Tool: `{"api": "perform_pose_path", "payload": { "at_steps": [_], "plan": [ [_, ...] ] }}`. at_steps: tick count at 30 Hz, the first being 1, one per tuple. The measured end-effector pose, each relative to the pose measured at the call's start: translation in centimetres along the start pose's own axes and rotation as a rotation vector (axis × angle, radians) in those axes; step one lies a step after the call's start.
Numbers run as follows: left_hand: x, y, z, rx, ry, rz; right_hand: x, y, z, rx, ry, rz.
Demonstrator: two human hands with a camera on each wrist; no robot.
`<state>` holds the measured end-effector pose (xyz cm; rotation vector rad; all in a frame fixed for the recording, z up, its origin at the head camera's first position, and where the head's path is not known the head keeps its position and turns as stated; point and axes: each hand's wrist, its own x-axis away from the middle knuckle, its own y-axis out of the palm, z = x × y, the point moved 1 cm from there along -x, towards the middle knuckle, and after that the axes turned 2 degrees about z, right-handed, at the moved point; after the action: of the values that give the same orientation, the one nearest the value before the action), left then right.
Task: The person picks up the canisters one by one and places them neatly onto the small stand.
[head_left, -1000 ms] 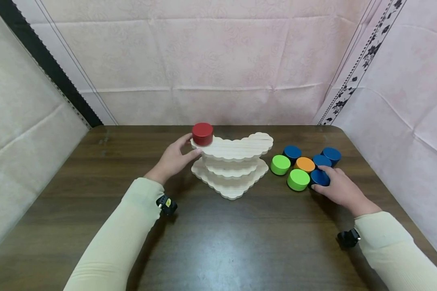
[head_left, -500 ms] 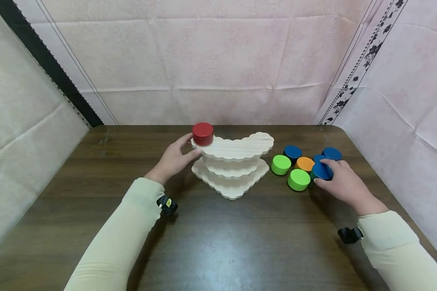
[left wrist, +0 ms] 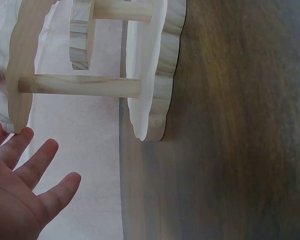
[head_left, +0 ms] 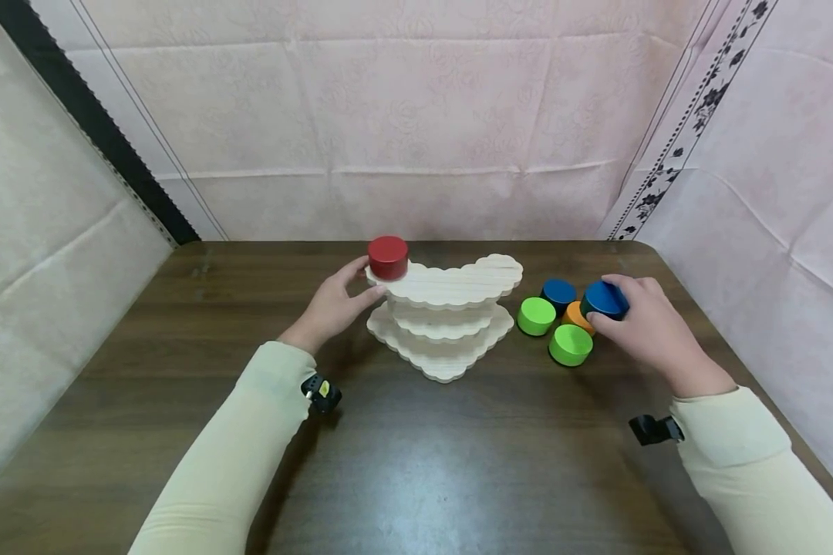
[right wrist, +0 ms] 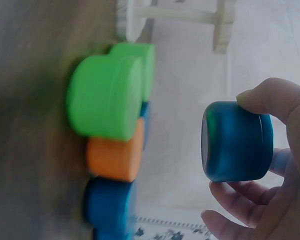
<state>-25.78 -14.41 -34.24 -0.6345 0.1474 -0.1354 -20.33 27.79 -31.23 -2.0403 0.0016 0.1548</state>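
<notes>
A three-tiered pale wooden stand with scalloped edges (head_left: 451,287) stands mid-table. On the left end of its top tier sits a red round tin (head_left: 388,259). My left hand (head_left: 329,310) is at that end, thumb and index finger about the red tin's side; in the left wrist view its other fingers (left wrist: 65,192) spread loosely by the tier's edge. My right hand (head_left: 649,327) grips a blue round tin (head_left: 603,299) between thumb and fingers. The right wrist view shows this blue tin (right wrist: 237,142) raised off the table, its pale base visible.
Beside the stand, two green tins (head_left: 571,344), an orange tin (head_left: 575,317) and a blue tin (head_left: 558,291) cluster on the brown table (head_left: 416,455). More blue tins (right wrist: 110,202) show below the orange one in the right wrist view. Pale cloth walls (head_left: 416,139) enclose the table.
My right hand has lifted the blue tin from the near right of the cluster, up and slightly leftward over the others. My left hand and the red tin have stayed put.
</notes>
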Motion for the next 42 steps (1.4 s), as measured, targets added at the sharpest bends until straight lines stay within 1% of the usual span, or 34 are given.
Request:
{"api": "perform_pose_path", "payload": {
  "at_steps": [3, 7, 12, 17, 24, 29, 35, 42],
  "plan": [
    [0.0, 0.1, -0.1, 0.000, -0.007, 0.002, -0.3, 0.1, -1.3, -0.018, -0.027, 0.015],
    [-0.1, 0.2, -0.2, -0.001, -0.002, 0.005, -0.7, 0.3, -2.9, -0.044, -0.056, 0.014],
    [0.0, 0.2, 0.0, 0.008, 0.004, 0.006, -1.2, 0.2, -4.9, -0.082, -0.075, 0.017],
    [0.0, 0.1, 0.2, 0.012, -0.001, 0.005, -2.0, 0.2, -6.9, -0.103, -0.100, 0.002],
    [0.0, 0.0, 0.2, 0.015, 0.003, 0.005, -3.1, 1.0, -9.4, -0.133, -0.137, -0.024],
    [0.0, 0.0, 0.2, 0.007, 0.001, 0.008, -3.9, 1.5, -10.7, -0.150, -0.161, -0.024],
    [-0.1, 0.1, 0.2, 0.014, 0.006, 0.013, -4.8, 2.4, -11.6, -0.186, -0.202, -0.027],
    [-0.2, 0.2, 0.0, 0.027, 0.005, 0.009, -5.7, 3.6, -12.8, -0.200, -0.215, -0.047]
  ]
}}
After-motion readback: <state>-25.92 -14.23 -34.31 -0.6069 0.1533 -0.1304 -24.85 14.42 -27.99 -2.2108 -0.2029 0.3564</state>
